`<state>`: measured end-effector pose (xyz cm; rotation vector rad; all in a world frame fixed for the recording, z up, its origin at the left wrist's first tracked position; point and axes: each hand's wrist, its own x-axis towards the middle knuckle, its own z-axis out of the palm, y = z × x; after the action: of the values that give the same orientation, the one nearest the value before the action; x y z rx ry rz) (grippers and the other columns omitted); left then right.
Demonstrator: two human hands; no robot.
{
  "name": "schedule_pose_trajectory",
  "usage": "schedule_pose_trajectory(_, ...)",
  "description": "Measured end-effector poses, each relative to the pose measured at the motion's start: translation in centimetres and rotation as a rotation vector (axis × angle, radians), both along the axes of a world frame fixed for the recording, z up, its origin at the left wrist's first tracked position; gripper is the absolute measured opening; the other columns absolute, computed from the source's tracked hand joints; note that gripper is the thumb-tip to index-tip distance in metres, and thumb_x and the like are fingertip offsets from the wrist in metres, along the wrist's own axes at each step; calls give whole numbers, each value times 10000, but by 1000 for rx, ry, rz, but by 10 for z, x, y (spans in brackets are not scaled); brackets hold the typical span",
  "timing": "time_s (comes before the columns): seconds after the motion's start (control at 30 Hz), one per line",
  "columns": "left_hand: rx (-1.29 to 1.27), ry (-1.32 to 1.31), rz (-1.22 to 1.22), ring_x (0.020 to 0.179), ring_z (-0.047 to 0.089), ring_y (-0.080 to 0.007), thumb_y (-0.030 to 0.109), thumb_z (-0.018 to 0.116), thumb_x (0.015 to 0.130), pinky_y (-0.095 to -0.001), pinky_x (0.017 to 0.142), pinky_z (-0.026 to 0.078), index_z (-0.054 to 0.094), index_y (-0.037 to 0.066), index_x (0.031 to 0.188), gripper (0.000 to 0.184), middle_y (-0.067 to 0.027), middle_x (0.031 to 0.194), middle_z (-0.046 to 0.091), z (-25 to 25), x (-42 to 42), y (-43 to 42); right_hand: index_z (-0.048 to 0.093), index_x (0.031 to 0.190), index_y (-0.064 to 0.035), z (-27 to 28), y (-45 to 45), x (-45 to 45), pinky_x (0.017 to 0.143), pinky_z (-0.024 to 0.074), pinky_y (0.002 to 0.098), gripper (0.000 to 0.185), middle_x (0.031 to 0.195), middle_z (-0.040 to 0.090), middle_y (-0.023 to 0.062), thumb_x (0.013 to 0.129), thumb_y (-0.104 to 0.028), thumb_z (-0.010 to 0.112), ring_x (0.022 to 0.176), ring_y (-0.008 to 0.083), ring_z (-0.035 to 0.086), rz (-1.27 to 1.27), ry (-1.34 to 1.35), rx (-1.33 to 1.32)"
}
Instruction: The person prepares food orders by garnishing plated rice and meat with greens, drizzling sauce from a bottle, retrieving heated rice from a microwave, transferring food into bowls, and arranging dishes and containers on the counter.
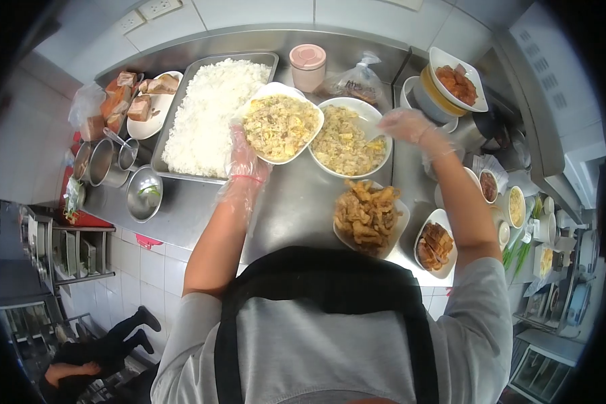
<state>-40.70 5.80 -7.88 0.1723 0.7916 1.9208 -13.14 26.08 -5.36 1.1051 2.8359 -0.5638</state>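
A white dish [275,88] of chopped yellow food was held at its left side by the gloved left hand [244,156], with the fingers partly hidden beneath it. The dish was placed between a metal tray [273,62] of white rice [212,111] and a round bowl [349,103] filled with similar food; whether the bowl's rim was touched by it could not be told. The right hand [411,126], also gloved, was held at the right rim of the round bowl with its fingers pointed inward; whether anything was pinched in them could not be told. Behind the bowl, a pink-lidded container [308,77] and a tied plastic bag [357,81] were set on the steel counter [289,209]. In front of it, fried pieces [367,212] were piled on a plate [402,221].
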Motion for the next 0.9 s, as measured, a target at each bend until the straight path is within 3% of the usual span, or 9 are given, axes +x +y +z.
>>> schedule_pose_trajectory(0.03,3,2,0,1214,470,-279,471,249,980,-433,989,451,298,80,1381,563,-132,1364,414,1,1,0,685,988,-165,-6,-3,-5,852,470,365,273,1014,659,52,823,-328,540,929,250,618,21,64,-63)
schedule_pose_trajectory(0.1,17,17,-7,1214,470,-277,470,256,980,-431,987,454,299,83,1381,559,-131,1362,417,5,1,1,664,995,-112,-12,-5,-10,658,473,282,245,820,628,11,813,-273,630,704,127,566,-148,125,-286)
schedule_pose_trajectory(0.17,23,42,-20,1214,470,-276,466,263,981,-432,987,455,302,85,1380,553,-130,1361,417,9,0,-1,660,1030,-142,-5,-8,-8,692,479,285,256,943,647,24,802,-255,636,778,142,589,-201,118,-338)
schedule_pose_trajectory(0.27,-35,87,32,1248,427,-297,484,204,979,-454,1031,391,292,60,1386,595,-142,1380,396,2,0,0,670,987,-139,-11,-1,16,608,446,232,212,863,622,-22,799,-237,673,691,84,527,-359,367,-648)
schedule_pose_trajectory(0.47,-6,-38,-99,1206,481,-273,469,263,980,-432,990,448,318,81,1373,554,-122,1353,434,-5,8,14,666,939,-109,50,-21,31,526,380,204,185,766,583,-36,814,-245,674,582,67,467,-447,513,-676)
schedule_pose_trajectory(0.57,-39,5,-147,1200,490,-270,469,279,978,-435,979,448,331,82,1368,552,-112,1348,446,-5,26,24,665,935,-103,83,-38,14,530,356,196,211,740,558,-33,807,-270,676,598,62,454,-425,468,-596)
schedule_pose_trajectory(0.67,-25,-63,-225,1191,499,-265,435,340,972,-436,968,452,354,76,1353,524,-107,1332,466,-4,37,31,672,934,-99,88,-46,-6,593,421,240,255,756,604,-4,776,-298,683,665,96,533,-190,502,-452)
schedule_pose_trajectory(0.77,12,-128,-226,1174,511,-256,365,394,974,-410,965,462,358,32,1338,495,-127,1302,486,3,47,34,680,934,-113,83,-42,-17,697,470,298,247,823,654,67,740,-267,682,777,169,610,-55,458,-49)
schedule_pose_trajectory(0.9,42,-99,-245,1172,511,-247,349,389,980,-385,969,464,354,30,1339,482,-124,1305,480,2,45,35,679,954,-111,98,-52,-15,752,477,331,240,903,660,84,730,-199,688,837,223,618,9,499,293)
